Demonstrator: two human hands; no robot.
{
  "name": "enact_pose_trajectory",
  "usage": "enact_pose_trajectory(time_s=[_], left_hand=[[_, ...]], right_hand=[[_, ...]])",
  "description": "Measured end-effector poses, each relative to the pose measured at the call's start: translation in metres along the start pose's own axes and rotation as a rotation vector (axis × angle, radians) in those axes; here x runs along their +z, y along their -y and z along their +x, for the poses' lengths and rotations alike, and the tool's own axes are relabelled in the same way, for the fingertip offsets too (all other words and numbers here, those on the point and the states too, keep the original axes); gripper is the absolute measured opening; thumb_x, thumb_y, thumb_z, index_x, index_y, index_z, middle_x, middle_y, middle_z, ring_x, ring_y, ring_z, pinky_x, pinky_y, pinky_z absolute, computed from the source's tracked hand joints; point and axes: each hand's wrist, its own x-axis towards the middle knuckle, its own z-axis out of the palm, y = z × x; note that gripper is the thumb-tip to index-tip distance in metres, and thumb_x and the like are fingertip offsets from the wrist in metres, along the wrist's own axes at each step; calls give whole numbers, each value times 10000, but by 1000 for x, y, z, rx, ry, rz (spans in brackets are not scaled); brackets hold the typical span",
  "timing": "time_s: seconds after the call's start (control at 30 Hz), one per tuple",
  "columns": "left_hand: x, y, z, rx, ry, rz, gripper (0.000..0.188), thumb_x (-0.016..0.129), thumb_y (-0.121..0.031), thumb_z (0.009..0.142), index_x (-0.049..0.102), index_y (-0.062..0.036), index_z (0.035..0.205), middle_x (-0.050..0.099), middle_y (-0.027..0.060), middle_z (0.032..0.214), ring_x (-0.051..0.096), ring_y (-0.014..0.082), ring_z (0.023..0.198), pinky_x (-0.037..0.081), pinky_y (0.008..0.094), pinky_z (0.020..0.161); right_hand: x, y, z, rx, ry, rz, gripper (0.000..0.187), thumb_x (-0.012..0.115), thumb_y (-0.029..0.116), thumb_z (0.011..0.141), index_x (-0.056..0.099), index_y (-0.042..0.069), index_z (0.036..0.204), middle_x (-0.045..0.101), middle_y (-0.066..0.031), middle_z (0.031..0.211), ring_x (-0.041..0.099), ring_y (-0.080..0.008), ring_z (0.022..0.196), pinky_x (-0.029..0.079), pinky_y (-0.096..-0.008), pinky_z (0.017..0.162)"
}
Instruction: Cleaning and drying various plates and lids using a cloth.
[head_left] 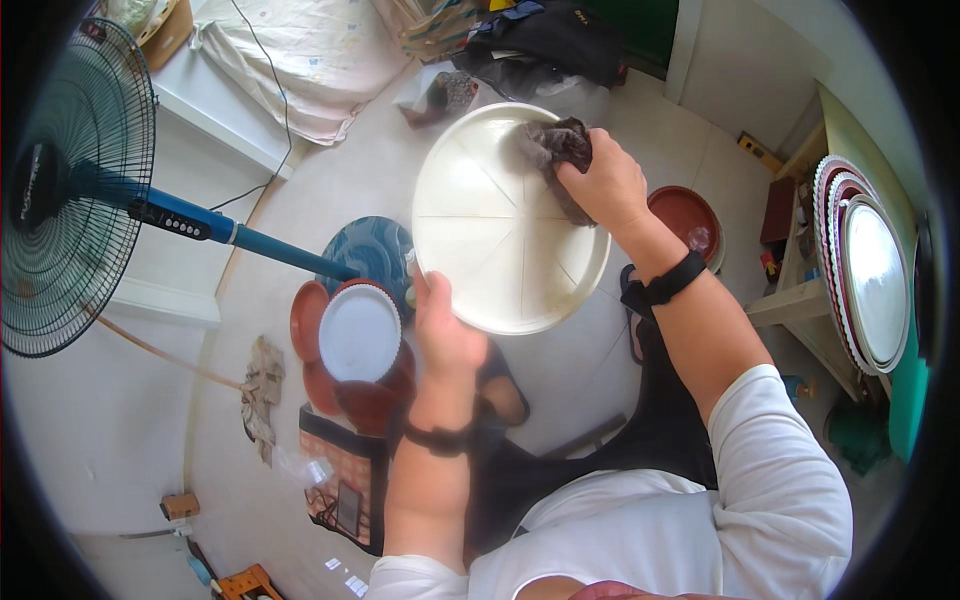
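Note:
A large round cream-coloured plate with raised lines fanning from its middle is held up in front of me, its inner face toward me. My left hand grips its lower left rim, partly hidden behind the plate. Bunched in my right hand is a dark grey-brown cloth. That hand is closed around the cloth, which lies against the plate's upper right inner face and rim.
A standing fan with a blue pole rises at left. Reddish-brown dishes and a white scalloped plate sit by its base. Another reddish-brown dish is on the floor at right, near a shelf holding stacked round plates.

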Motion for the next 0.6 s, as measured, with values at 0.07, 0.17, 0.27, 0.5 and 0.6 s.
enact_pose_trajectory(time_s=[0.07,0.17,0.27,0.5,0.6], left_hand=[[4,3,-1,-12,19,15,477,394,-203,1037,289,-58,1479,424,137,1449,442,284,1315,356,429,1104],[9,8,-3,52,61,191,544,450,-263,1018,266,-44,1480,393,153,1461,433,319,1318,371,466,1093],[9,10,-5,5,110,198,591,419,-84,1005,180,-83,1546,357,114,1513,409,230,1341,312,362,1121],[9,5,-7,-48,102,267,626,437,-7,968,191,-57,1541,327,97,1534,364,190,1363,267,327,1132],[8,4,-9,-74,105,342,630,462,-23,966,201,-48,1539,319,96,1537,337,182,1375,253,315,1131]], right_hand=[[-2,-2,2,93,26,52,457,671,379,782,589,39,1077,679,-200,1020,638,-397,967,489,-448,875],[10,-11,7,100,-12,116,471,668,410,797,608,7,1034,689,-220,988,642,-402,964,492,-443,864],[13,-9,8,77,-27,238,506,668,427,801,624,1,1072,688,-216,1002,645,-393,972,496,-421,864],[3,8,-3,-186,243,730,613,724,361,763,585,20,1254,661,-161,1070,635,-320,978,490,-371,886],[8,8,-17,-440,176,419,672,728,194,762,479,-14,1351,603,-126,1189,569,-190,1091,437,-299,975]])
